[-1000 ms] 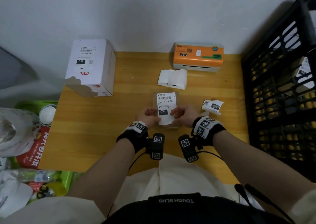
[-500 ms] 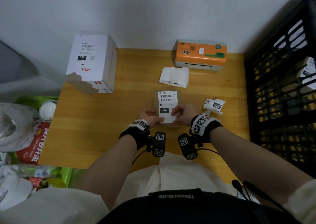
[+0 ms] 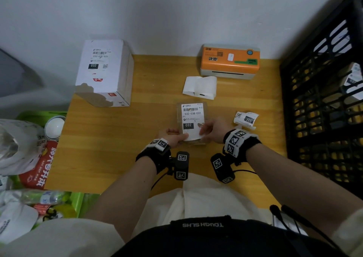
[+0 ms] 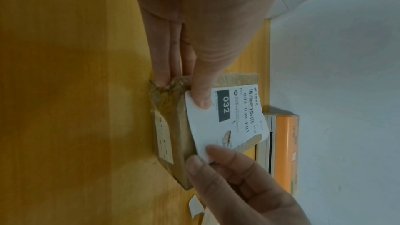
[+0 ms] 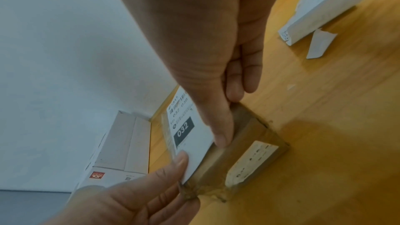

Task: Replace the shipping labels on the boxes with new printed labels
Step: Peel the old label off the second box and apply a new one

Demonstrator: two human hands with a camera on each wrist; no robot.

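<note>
**Label half-lifted on small brown box, both hands at its near edge**

Small brown cardboard box [image 3: 192,119] lies flat on the wooden table [image 3: 110,139], near centre. Long axis runs 12 to 6 o'clock in the head view. Shipping label [image 3: 192,120] on its top face shares that axis; barcode end toward 12, blank end toward 6. Print reads "032-038-E01" and "032" upright to the wearer.

Left hand [image 3: 172,138] sits at the box's 7 o'clock corner. Thumb [image 4: 200,98] presses on the label's near-left corner; fingers [image 4: 171,52] run straight down the box's left side. Right hand [image 3: 211,131] at 5 o'clock pinches the label's near-right corner between thumb and forefinger.

Left wrist view: near end of the label curls up off the box, far end apparently stuck down; a torn brown patch [image 4: 226,136] shows on the print. Crumpled clear tape [image 4: 171,88] at the box corner. A second small white sticker [image 5: 251,162] on the box's near side face shows in both wrist views, not in the head view.

Head view only: white carton [image 3: 104,72] with its own label at 10 o'clock, orange label printer [image 3: 229,60] at 1 o'clock, white backing-paper strip [image 3: 200,87] between printer and box, crumpled peeled label [image 3: 246,118] at 3 o'clock, black crate [image 3: 322,99] at far right.
</note>
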